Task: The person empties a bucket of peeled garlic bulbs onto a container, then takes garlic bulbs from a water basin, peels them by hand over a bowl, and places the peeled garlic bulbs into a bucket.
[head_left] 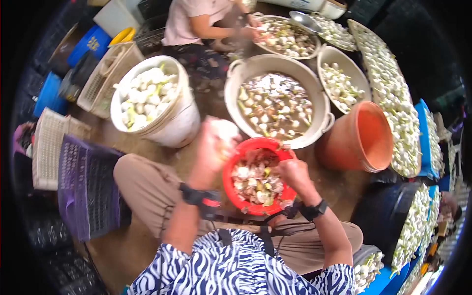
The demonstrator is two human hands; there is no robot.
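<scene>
A red basin [228, 179] stands between my crossed legs, holding peelings and pale scraps [258, 177]. My left hand [219, 140] is raised at the basin's upper left, smeared by motion; a pale shape shows at it, but its fingers do not show clearly. Over the basin's right rim, my right hand [294, 172] is closed, and what it holds, if anything, is hidden. Just beyond is a large cream tub [233, 105] of water with white bulbs [275, 103] in it, like small onions or garlic.
A white bucket [172, 120] heaped with bulbs stands left, an orange bucket [339, 140] right. Another person [199, 29] works at a basin of bulbs [287, 37]. Long trays of bulbs [393, 98] line the right; a purple crate [88, 187] and pale crates [51, 147] stand left.
</scene>
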